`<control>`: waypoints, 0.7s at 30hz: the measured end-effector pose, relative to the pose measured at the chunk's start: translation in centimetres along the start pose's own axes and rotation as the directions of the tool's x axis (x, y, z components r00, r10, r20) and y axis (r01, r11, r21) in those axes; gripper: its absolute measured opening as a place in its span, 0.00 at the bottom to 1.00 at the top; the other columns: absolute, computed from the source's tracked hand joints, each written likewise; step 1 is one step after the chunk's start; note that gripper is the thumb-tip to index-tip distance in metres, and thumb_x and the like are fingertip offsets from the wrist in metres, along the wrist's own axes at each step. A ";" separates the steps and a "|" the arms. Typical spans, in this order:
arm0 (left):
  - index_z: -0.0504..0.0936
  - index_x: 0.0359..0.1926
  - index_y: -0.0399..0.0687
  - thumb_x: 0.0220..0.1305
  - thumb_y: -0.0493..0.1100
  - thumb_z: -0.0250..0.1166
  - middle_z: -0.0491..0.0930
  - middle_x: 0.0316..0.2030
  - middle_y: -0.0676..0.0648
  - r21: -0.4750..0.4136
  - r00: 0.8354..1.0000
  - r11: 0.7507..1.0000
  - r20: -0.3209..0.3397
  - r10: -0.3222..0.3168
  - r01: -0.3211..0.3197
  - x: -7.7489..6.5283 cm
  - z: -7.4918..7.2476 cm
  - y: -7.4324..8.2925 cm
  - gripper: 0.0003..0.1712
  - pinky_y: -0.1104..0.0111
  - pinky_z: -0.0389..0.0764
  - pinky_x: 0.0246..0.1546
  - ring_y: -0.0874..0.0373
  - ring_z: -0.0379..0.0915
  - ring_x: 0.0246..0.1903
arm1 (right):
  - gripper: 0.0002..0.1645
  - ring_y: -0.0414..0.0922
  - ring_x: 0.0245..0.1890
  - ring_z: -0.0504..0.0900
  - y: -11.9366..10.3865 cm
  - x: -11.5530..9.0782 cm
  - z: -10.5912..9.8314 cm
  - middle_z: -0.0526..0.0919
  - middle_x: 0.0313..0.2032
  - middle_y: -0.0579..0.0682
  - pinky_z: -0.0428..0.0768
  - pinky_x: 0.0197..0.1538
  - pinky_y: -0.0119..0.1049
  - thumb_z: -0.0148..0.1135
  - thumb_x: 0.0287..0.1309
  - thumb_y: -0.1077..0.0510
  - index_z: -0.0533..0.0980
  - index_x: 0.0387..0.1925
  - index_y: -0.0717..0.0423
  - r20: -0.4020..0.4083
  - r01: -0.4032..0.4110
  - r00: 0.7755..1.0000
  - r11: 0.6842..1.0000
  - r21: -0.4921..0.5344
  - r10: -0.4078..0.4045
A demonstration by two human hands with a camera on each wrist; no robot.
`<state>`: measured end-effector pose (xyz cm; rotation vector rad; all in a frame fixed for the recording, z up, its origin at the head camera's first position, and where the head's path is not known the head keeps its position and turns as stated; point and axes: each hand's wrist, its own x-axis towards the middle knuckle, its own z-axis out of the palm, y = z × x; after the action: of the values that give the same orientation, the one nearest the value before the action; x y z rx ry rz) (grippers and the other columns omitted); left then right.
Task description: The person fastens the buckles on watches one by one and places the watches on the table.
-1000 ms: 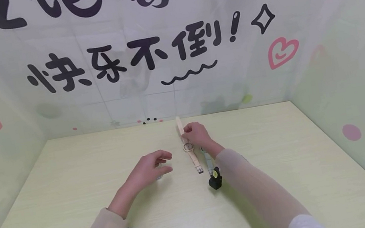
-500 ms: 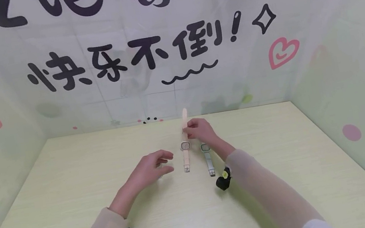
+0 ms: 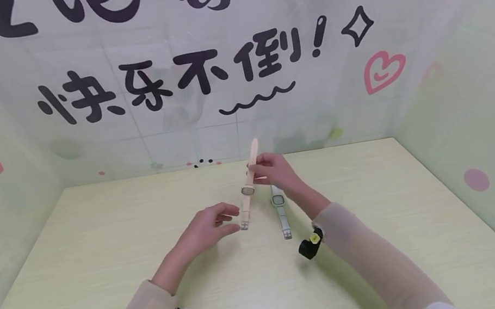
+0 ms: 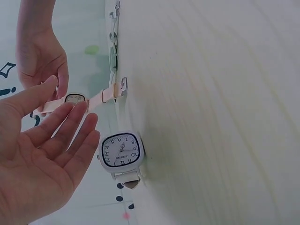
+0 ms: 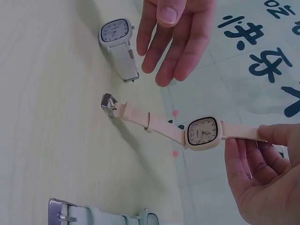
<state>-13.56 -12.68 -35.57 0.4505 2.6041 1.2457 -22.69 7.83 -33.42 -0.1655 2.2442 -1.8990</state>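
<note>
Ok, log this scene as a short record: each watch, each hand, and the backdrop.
Pink watch: tilted, buckle end lower
Right hand: pinches the pink watch's strap
Left hand: holds nothing, near the buckle
Green watch: on the table
White watch: on the table, hidden in the head view
Backdrop: pale, with black lettering

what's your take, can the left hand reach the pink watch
Probably yes: the left hand is near the buckle end of the pink watch, nothing visibly between; the right hand holds the opposite strap.

“快乐不倒!” runs below a part-cropped “吃饱喝饱,” on the backdrop [image 3: 213, 102]; numerals mark the white wristwatch [image 4: 122, 150], 12 and 6 included, and the pink wristwatch [image 5: 202, 132].
</note>
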 end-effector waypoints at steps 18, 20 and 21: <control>0.76 0.61 0.35 0.72 0.42 0.59 0.82 0.57 0.39 -0.132 1.000 0.991 0.015 0.025 -0.023 0.2 0.2 0.0 0.22 0.53 0.80 0.60 0.46 0.79 0.57 | 0.13 0.42 0.42 0.86 -3.9 -2.6 0.2 0.83 0.50 0.60 0.85 0.55 0.42 0.56 0.71 0.59 0.75 0.48 0.65 0.070 0.073 0.995 0.996 0.051 -0.076; 0.75 0.62 0.35 0.72 0.42 0.59 0.81 0.57 0.39 -0.167 1.000 0.986 0.014 0.024 -0.021 0.2 0.2 0.0 0.22 0.53 0.79 0.61 0.45 0.78 0.58 | 0.12 0.42 0.42 0.86 -4.3 -3.0 0.3 0.83 0.48 0.59 0.85 0.55 0.43 0.56 0.71 0.59 0.75 0.47 0.65 0.080 0.088 0.992 0.994 0.066 -0.094; 0.75 0.62 0.34 0.73 0.42 0.58 0.81 0.57 0.38 -0.181 0.999 0.983 0.015 0.029 -0.025 0.2 0.2 0.1 0.22 0.52 0.78 0.62 0.44 0.78 0.59 | 0.11 0.41 0.41 0.86 -4.5 -3.2 0.4 0.84 0.48 0.58 0.85 0.55 0.43 0.56 0.71 0.59 0.75 0.46 0.65 0.087 0.096 0.991 0.993 0.075 -0.102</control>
<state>-13.69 -12.41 -35.66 0.4614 2.4492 1.4637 -19.66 7.37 -28.78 -0.3512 2.1433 -1.9752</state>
